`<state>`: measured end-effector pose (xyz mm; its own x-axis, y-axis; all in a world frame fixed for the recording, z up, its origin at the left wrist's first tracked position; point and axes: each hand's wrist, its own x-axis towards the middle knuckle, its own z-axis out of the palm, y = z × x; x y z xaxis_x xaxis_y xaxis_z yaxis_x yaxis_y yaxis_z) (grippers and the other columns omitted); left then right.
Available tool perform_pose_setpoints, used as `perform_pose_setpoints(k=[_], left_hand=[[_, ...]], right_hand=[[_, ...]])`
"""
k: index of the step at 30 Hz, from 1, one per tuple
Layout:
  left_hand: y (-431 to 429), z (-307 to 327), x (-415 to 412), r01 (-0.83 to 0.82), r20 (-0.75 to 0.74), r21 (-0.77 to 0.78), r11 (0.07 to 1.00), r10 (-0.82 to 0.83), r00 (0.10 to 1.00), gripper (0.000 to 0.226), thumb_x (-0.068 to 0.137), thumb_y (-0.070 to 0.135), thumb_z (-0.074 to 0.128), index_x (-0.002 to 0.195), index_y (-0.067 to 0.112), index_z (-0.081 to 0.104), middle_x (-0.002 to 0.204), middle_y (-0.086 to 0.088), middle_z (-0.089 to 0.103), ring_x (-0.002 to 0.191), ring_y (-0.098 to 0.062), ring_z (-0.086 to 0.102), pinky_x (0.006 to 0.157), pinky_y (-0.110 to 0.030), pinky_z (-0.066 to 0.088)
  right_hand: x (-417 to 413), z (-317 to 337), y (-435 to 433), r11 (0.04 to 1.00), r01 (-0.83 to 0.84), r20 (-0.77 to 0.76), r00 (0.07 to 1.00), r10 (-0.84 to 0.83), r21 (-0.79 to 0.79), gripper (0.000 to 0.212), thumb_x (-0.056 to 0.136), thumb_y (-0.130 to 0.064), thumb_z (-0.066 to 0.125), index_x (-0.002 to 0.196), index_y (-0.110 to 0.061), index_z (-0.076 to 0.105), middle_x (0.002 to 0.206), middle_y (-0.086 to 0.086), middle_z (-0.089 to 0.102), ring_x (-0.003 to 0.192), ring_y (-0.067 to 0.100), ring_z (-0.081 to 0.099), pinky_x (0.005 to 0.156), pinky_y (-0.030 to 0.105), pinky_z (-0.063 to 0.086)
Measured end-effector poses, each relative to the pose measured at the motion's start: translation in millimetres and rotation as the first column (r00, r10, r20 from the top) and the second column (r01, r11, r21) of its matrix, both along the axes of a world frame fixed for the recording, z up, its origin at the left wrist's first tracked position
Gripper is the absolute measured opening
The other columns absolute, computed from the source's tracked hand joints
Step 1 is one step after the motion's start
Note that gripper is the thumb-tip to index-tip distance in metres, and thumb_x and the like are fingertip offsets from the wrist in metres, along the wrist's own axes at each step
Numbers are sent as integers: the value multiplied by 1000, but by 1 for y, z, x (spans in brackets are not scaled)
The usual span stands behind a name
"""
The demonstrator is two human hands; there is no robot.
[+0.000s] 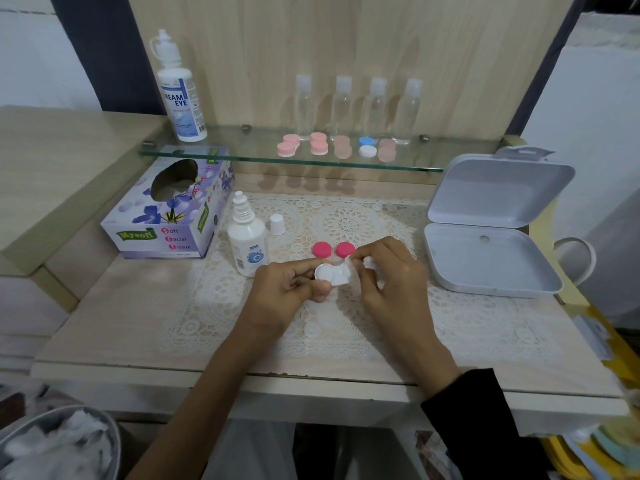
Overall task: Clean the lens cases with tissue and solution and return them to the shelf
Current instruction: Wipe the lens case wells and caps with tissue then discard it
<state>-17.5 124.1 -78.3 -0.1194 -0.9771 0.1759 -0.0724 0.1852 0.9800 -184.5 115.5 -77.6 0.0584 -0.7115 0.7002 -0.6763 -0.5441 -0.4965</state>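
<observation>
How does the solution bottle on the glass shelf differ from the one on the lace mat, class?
The shelf bottle is clearly taller and wider than the mat bottle. The shelf bottle's label carries large blue lettering; the mat bottle's shows a round blue emblem. Both stand upright, white with blue labels.

Near centre: lens case [329, 274] white; tissue [369, 263] just right of it white.
Just beyond: two caps [321, 250] hot pink.
Small solution bottle [247, 242] white, blue label; loose cap [277, 224] white.
Tissue box [166, 216], left: lilac, blue-violet flower print, green logo, red initials.
Lace mat [346, 220] cream, round floral openwork.
Bench [121, 323] pale wood grain.
Shelf [242, 157] glass, green-tinted edge; shelf cases [288, 146] pale pink and peach, one blue-and-white case [367, 146].
Hinged box [491, 258], right: pale grey.
Sleeve [474, 403] black.
</observation>
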Motion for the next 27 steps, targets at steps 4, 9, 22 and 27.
perform_pose_setpoints(k=[4, 9, 22, 27], left_hand=[[0, 0, 1, 28, 31, -41, 999, -27, 999, 36, 81, -4, 67, 110, 17, 67, 87, -5, 75, 77, -19, 71, 74, -21, 54], [0, -2, 1, 30, 32, -48, 998, -29, 999, 35, 80, -3, 67, 111, 14, 67, 87, -5, 75, 79, -20, 71, 74, -22, 55], [2, -1, 0, -47, 2, -89, 995, 47, 999, 42, 78, -5, 69, 116, 15, 64, 85, -6, 73, 74, -16, 69, 71, -15, 51], [3, -1, -1, -120, 69, -207, 971, 137, 988, 39, 77, -4, 71, 114, 8, 68, 83, -9, 70, 71, -16, 68, 71, -15, 51]], right_hand=[[12, -1, 9, 989, -146, -56, 988, 147, 20, 12, 82, 4, 67, 89, -6, 67, 90, 3, 61, 85, 15, 54, 72, 20, 40], [12, 1, 10, 992, -125, -48, 991, 125, 11, 13, 82, 5, 66, 89, -6, 67, 90, 2, 60, 85, 14, 54, 73, 18, 40], [-6, 0, 0, 965, -46, 240, 971, -18, 259, 11, 85, -5, 62, 86, -15, 67, 85, -2, 65, 82, 11, 58, 71, 34, 48], [-4, 8, 6, 859, -312, 568, 823, 30, 407, 19, 92, -5, 57, 93, -18, 72, 89, -3, 71, 89, 15, 65, 78, 35, 51]])
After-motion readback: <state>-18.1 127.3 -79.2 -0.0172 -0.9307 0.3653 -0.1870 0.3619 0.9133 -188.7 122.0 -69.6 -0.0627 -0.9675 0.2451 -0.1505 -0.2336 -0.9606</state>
